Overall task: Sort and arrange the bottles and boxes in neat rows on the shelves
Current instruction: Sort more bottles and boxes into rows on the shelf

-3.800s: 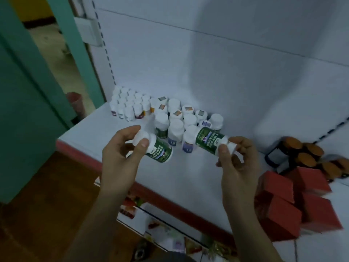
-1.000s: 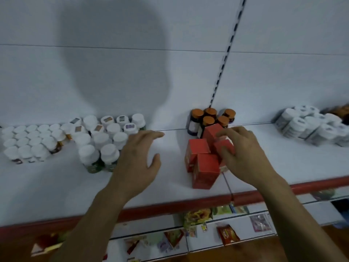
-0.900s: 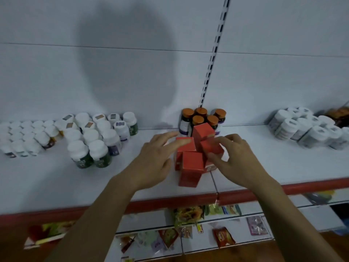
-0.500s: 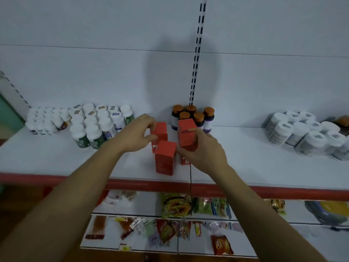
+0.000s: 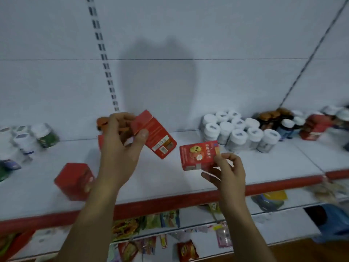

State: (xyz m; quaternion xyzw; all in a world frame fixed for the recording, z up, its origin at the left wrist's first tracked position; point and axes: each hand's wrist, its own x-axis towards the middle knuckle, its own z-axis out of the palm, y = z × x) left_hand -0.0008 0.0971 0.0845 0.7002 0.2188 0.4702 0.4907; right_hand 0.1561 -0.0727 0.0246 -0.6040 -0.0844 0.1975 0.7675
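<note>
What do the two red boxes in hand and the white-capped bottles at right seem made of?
Tilted red box, left hand: likely printed cardboard, folded flap, barcode panel. Picture-front red box, right hand: same, slightly glossy print. White-capped bottles: probably matte plastic, though blurred.

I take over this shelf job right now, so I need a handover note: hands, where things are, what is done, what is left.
Left hand holds a tilted red box, barcode side showing.
Right hand holds a second red box, cartoon face showing.
Both are off the shelf.
A third red box stands near the front edge, left.
White-capped bottles stand grouped at right.
Done: bottles grouped.
Left: set the red boxes in a row.
</note>
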